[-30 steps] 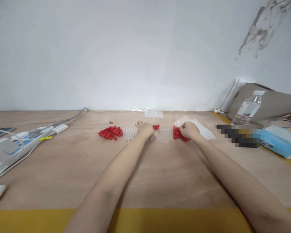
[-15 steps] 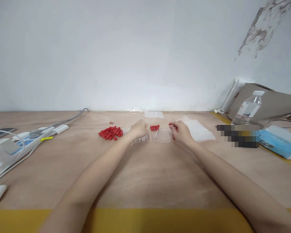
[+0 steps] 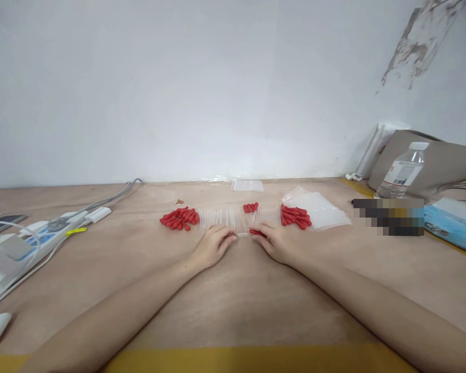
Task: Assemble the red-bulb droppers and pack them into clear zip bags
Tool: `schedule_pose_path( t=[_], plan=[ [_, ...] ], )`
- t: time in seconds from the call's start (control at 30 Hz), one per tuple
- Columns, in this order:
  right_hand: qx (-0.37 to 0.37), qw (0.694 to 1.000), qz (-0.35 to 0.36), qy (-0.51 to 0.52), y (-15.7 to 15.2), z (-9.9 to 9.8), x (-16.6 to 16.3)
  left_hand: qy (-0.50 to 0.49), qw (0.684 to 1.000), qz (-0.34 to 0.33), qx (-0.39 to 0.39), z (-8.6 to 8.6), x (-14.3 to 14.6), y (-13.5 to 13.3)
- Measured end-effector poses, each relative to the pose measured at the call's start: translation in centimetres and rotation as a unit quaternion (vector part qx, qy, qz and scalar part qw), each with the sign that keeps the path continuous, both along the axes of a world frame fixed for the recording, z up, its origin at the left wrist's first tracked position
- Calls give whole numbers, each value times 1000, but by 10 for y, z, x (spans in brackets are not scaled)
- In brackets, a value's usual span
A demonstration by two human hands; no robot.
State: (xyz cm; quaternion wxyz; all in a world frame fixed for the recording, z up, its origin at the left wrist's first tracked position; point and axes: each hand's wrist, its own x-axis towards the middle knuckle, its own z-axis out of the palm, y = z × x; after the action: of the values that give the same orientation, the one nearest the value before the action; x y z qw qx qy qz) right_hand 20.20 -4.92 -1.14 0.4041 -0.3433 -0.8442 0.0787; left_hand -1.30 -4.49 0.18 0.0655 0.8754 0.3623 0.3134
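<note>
My left hand [image 3: 214,244] pinches a thin clear plastic tube [image 3: 241,234] at the middle of the wooden table [image 3: 233,295]. My right hand [image 3: 276,241] pinches a red rubber cap [image 3: 257,232] right beside the tube's end; the two hands nearly touch. Just behind them lie rows of clear tubes [image 3: 221,217], a pile of red caps [image 3: 179,218] on the left, a second pile of red caps [image 3: 295,216] on the right, and a few capped tubes [image 3: 250,207] in the middle.
Clear plastic bags [image 3: 318,209] lie behind the right pile, a small bag [image 3: 247,185] by the wall. A power strip with cables [image 3: 46,230] is at the left. A water bottle [image 3: 402,171], cardboard [image 3: 438,163] and a blue tissue pack [image 3: 452,224] stand at the right.
Both hands have drawn back from the rows and piles toward me and come together, the left now with a clear tube, the right with a red cap.
</note>
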Motion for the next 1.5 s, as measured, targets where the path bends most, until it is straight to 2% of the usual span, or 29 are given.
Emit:
schedule_pose_path(
  t=[0.33,0.57,0.77,0.97,1.2,1.33,1.43,1.5],
  plan=[
    [3,1000,30,-5,-3,1,0,23,999,-9,29,-2,0,-2],
    [38,999,30,-23,-7,8,-1,32,997,-33,57,-3,1,-2],
    [75,997,35,-8,-5,2,-2,9,996,-65,65,-5,1,-2],
    [102,993,51,-4,-2,-3,-2,26,992,-69,101,-6,4,-1],
    [62,997,45,-21,2,-5,-2,59,987,-38,142,-10,10,-1],
    [54,998,11,-39,7,-3,4,40,991,-8,127,-9,6,-1],
    [51,997,-33,-46,8,-1,8,50,993,-4,106,-8,2,-1],
    [40,998,-35,-46,6,0,8,55,993,-8,103,-8,1,0]
  ],
)
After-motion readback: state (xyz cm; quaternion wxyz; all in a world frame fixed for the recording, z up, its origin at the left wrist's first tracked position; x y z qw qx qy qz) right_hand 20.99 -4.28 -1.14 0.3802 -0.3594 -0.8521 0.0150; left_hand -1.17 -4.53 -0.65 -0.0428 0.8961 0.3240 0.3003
